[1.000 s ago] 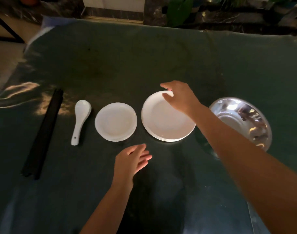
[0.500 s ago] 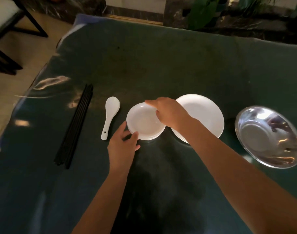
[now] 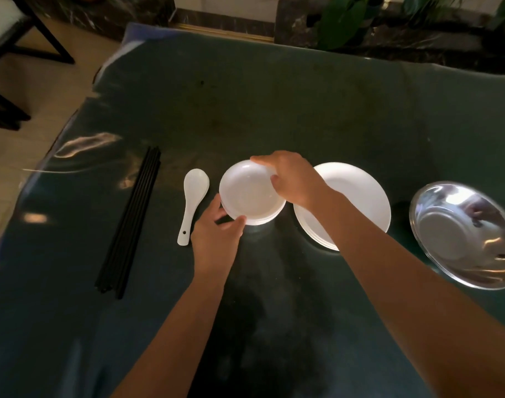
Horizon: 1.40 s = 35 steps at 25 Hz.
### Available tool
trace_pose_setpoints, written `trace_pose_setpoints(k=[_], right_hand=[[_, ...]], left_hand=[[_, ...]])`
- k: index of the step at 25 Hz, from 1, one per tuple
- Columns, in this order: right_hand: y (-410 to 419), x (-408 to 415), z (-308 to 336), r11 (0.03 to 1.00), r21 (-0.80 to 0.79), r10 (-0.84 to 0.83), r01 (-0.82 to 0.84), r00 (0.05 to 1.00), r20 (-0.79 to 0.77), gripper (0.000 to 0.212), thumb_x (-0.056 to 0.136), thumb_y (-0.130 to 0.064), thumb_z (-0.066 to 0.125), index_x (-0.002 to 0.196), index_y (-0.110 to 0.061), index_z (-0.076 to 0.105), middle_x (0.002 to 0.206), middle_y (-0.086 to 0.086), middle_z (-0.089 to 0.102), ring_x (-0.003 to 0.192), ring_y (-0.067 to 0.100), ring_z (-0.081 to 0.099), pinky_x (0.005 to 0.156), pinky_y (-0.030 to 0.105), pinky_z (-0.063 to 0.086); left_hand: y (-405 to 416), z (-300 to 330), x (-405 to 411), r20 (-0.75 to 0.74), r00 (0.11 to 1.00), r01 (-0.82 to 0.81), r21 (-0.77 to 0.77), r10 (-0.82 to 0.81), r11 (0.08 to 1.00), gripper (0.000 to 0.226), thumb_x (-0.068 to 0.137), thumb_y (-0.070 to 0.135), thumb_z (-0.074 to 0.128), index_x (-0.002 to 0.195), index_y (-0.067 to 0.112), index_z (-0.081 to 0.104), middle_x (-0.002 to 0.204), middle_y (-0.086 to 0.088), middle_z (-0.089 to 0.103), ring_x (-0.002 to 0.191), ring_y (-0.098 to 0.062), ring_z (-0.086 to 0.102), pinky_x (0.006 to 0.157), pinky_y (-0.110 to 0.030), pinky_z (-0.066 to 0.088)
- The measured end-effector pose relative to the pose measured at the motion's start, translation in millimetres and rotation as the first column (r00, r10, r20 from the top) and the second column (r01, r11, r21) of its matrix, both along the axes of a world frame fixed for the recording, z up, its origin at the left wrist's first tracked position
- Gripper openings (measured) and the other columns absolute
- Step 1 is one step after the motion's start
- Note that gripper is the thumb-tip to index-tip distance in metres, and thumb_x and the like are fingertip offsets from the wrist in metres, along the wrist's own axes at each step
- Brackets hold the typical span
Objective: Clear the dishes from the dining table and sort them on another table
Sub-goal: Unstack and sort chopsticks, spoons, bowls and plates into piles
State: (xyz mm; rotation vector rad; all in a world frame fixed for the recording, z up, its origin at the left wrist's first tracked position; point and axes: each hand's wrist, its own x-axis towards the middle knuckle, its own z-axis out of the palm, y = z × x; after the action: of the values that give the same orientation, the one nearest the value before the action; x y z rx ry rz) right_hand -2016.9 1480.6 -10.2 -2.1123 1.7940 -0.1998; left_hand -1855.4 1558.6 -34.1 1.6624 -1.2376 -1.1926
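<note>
A small stack of white plates (image 3: 250, 193) sits tilted slightly above the dark green table (image 3: 274, 104). My left hand (image 3: 217, 234) grips its near left rim, and my right hand (image 3: 291, 179) holds its far right rim. To the right lies a larger stack of white plates (image 3: 357, 196), partly hidden by my right forearm. A white ceramic spoon (image 3: 192, 196) lies just left of the small stack. A bundle of black chopsticks (image 3: 130, 222) lies further left.
A shiny steel bowl (image 3: 463, 234) stands at the right edge of the table. A dark chair (image 3: 4, 44) is on the floor at the far left. Potted plants (image 3: 346, 18) stand behind the table's far edge.
My right hand left the large plates and moved to the small stack. My left hand reached forward and took its near rim. The small stack now looks lifted and tilted.
</note>
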Motion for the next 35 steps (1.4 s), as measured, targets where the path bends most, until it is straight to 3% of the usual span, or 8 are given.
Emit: trace_pose_setpoints(k=[7,13,19,22,25,28,31,35], right_hand=[[-27,-7,2,0.998,0.058,-0.026,0.025,0.999,0.026,0.059,0.084,0.004,0.050,0.135,-0.026,0.047,0.138,0.007,0.050,0.126,0.025,0.047,0.104,0.033,0.039],[-25,-8,1,0.998,0.066,0.000,-0.004,0.998,0.060,0.055,0.087,0.002,0.049,0.135,-0.025,0.047,0.139,0.006,0.049,0.126,0.025,0.046,0.106,0.034,0.038],[-20,-6,0,0.997,0.062,0.032,-0.036,0.998,0.056,0.054,0.089,-0.002,0.050,0.136,-0.026,0.045,0.137,0.008,0.049,0.126,0.025,0.046,0.104,0.031,0.036],[-22,-6,3,0.993,0.107,0.049,-0.051,0.999,0.018,0.050,0.091,-0.012,0.052,0.137,-0.027,0.043,0.138,0.007,0.049,0.127,0.025,0.045,0.104,0.032,0.036],[-29,4,11,0.997,0.047,0.063,-0.059,0.995,-0.076,0.045,0.091,-0.024,0.052,0.136,-0.026,0.044,0.136,0.006,0.051,0.124,0.024,0.048,0.100,0.035,0.039],[-41,37,16,0.993,-0.026,0.115,-0.115,0.993,0.013,0.042,0.089,-0.025,0.056,0.130,-0.023,0.051,0.131,0.006,0.055,0.119,0.022,0.052,0.096,0.033,0.041],[-58,75,12,0.970,0.085,0.226,-0.229,0.973,0.038,0.042,0.085,-0.020,0.061,0.127,-0.018,0.055,0.128,0.006,0.058,0.111,0.020,0.057,0.085,0.025,0.039],[-71,105,-4,0.925,0.223,0.321,-0.309,0.947,-0.019,0.035,0.084,-0.010,0.057,0.119,-0.013,0.061,0.121,0.005,0.063,0.105,0.020,0.059,0.081,0.021,0.038]], left_hand=[[-32,2,-9,0.106,0.994,0.026,-0.051,-0.020,0.998,0.036,0.079,0.020,0.069,0.113,0.022,0.060,0.078,0.016,0.061,0.070,-0.005,0.061,0.072,-0.021,0.051],[-24,-1,-9,0.063,0.998,-0.012,-0.038,0.015,0.999,0.032,0.077,0.019,0.070,0.104,0.031,0.058,0.075,0.023,0.060,0.068,0.000,0.061,0.060,-0.012,0.043],[-18,1,-6,0.077,0.996,-0.035,-0.029,0.037,0.999,0.044,0.076,0.022,0.071,0.118,0.025,0.058,0.084,0.017,0.064,0.078,-0.003,0.063,0.073,-0.023,0.051],[-20,4,4,0.156,0.988,0.020,-0.009,-0.019,1.000,0.054,0.078,0.028,0.070,0.128,0.023,0.051,0.103,0.009,0.068,0.074,0.000,0.061,0.084,-0.030,0.052],[-10,7,31,0.434,0.899,0.158,-0.182,-0.065,0.970,0.054,0.079,0.028,0.068,0.129,0.021,0.050,0.114,0.004,0.065,0.079,-0.001,0.060,0.078,-0.028,0.050],[5,-4,72,0.715,0.688,0.464,-0.304,-0.123,0.832,0.050,0.074,0.016,0.074,0.121,0.011,0.059,0.115,-0.009,0.064,0.100,-0.025,0.063,0.073,-0.035,0.055],[15,-19,98,0.779,0.597,0.566,-0.239,-0.192,0.789,0.053,0.062,0.005,0.081,0.112,0.004,0.065,0.116,-0.018,0.064,0.098,-0.034,0.065,0.070,-0.042,0.058],[13,-29,103,0.751,0.617,0.549,-0.196,-0.236,0.812,0.045,0.063,-0.002,0.079,0.106,0.004,0.067,0.119,-0.015,0.063,0.094,-0.030,0.067,0.062,-0.038,0.060]])
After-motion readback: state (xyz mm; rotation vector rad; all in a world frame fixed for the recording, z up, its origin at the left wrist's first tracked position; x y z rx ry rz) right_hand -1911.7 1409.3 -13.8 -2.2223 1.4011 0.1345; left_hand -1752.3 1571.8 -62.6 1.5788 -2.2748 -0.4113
